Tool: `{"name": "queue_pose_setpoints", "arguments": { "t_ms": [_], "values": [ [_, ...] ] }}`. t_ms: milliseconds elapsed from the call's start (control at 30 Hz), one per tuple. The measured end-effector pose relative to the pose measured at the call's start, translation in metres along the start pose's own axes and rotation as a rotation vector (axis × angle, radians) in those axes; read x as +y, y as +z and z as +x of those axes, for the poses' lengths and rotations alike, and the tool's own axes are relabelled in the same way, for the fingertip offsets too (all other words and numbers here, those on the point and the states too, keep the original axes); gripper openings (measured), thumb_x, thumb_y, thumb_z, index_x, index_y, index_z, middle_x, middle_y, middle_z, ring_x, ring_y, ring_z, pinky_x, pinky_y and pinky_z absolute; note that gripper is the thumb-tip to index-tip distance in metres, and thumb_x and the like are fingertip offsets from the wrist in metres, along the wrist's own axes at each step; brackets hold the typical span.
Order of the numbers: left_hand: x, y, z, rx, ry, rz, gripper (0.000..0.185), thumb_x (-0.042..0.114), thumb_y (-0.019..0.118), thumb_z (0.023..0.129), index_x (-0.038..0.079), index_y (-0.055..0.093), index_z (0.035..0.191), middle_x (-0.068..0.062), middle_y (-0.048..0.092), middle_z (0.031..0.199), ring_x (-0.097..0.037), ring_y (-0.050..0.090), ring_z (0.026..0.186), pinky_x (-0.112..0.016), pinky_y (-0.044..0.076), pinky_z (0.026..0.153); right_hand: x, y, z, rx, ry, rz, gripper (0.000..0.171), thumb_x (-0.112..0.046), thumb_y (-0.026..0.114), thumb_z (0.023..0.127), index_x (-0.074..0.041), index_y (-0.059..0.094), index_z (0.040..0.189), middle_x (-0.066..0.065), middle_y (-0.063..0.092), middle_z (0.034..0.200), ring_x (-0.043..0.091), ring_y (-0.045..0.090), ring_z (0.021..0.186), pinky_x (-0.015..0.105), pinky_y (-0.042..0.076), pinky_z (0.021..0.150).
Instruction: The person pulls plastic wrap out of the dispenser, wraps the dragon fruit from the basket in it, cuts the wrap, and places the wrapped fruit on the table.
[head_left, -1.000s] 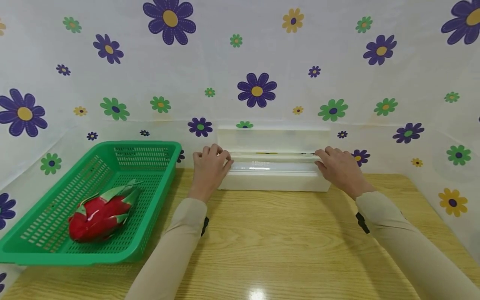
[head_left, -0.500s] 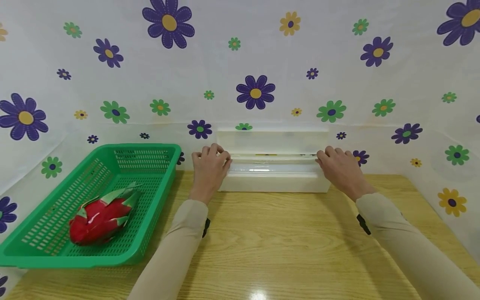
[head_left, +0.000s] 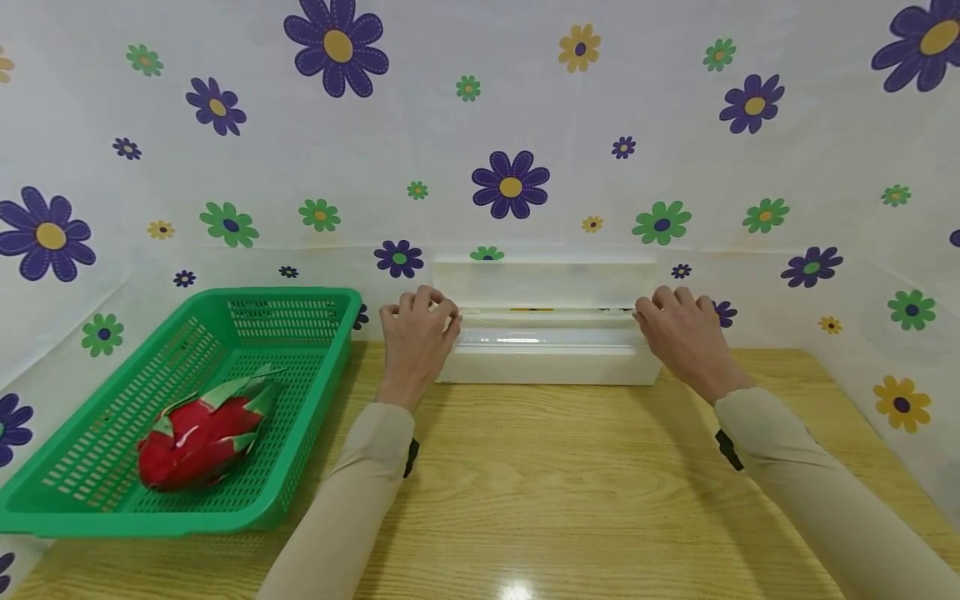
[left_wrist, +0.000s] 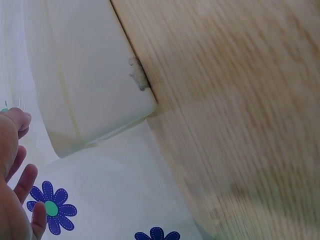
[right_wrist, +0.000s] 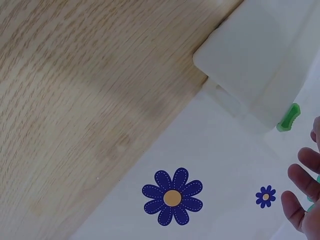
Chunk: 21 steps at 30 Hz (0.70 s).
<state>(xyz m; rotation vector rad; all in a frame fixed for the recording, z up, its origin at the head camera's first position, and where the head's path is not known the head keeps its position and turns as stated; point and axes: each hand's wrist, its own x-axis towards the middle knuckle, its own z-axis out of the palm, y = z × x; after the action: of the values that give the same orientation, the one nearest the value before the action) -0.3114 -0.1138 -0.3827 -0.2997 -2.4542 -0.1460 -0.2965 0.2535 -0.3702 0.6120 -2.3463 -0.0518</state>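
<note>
A long white plastic box point(head_left: 547, 354) with its lid raised stands at the back edge of the wooden desk point(head_left: 570, 483), against a flower-printed cloth point(head_left: 525, 125) that covers the wall behind. The left hand point(head_left: 416, 337) curls its fingers over the box's left end, while the right hand point(head_left: 682, 337) does the same at the right end, so each grip is closed round a top corner. From the right wrist, a small green clip point(right_wrist: 289, 118) shows on the box's end. To the left, well apart from the box, a green perforated basket point(head_left: 315, 367) sits on the desk and holds a red dragon fruit point(head_left: 198, 429) lying on its side.
</note>
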Motion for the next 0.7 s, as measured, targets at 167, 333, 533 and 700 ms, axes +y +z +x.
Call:
{"name": "queue_pose_setpoints", "arguments": {
  "t_ms": [167, 333, 533, 700],
  "values": [
    [0.0007, -0.0026, -0.0009, 0.015, -0.011, -0.022, 0.015, 0.031, 0.071, 0.098, 0.018, 0.074, 0.104, -0.007, 0.064, 0.114, -0.033, 0.062, 0.106, -0.055, 0.048, 0.093, 0.0010, -0.0004, -0.0013, -0.004, 0.016, 0.023, 0.010, -0.012, 0.067, 0.097, -0.003, 0.063, 0.100, 0.018, 0.065, 0.090, 0.039, 0.061, 0.080, 0.050, 0.051, 0.065],
    [0.0008, -0.0066, -0.0003, 0.025, -0.019, -0.039, 0.016, 0.031, 0.070, 0.098, 0.017, 0.074, 0.104, -0.007, 0.064, 0.113, -0.033, 0.063, 0.106, -0.055, 0.048, 0.092, 0.0012, -0.0018, -0.0012, -0.010, 0.028, 0.030, 0.011, -0.012, 0.066, 0.098, -0.002, 0.064, 0.101, 0.019, 0.065, 0.092, 0.040, 0.062, 0.082, 0.050, 0.050, 0.065],
    [-0.0001, -0.0088, 0.0012, 0.029, -0.022, -0.040, 0.017, 0.032, 0.069, 0.099, 0.018, 0.074, 0.105, -0.007, 0.064, 0.113, -0.032, 0.062, 0.105, -0.054, 0.047, 0.092, 0.0015, -0.0053, -0.0003, 0.021, 0.025, 0.024, 0.011, -0.012, 0.067, 0.098, -0.002, 0.064, 0.099, 0.018, 0.065, 0.091, 0.040, 0.061, 0.081, 0.049, 0.048, 0.062],
    [-0.0002, -0.0102, 0.0019, 0.039, -0.025, -0.047, 0.017, 0.032, 0.069, 0.099, 0.017, 0.074, 0.104, -0.007, 0.064, 0.112, -0.033, 0.062, 0.105, -0.055, 0.047, 0.091, 0.0020, -0.0071, 0.0000, 0.030, 0.028, 0.021, 0.010, -0.011, 0.069, 0.096, -0.003, 0.064, 0.100, 0.017, 0.065, 0.090, 0.039, 0.061, 0.080, 0.048, 0.049, 0.062]
  ]
}}
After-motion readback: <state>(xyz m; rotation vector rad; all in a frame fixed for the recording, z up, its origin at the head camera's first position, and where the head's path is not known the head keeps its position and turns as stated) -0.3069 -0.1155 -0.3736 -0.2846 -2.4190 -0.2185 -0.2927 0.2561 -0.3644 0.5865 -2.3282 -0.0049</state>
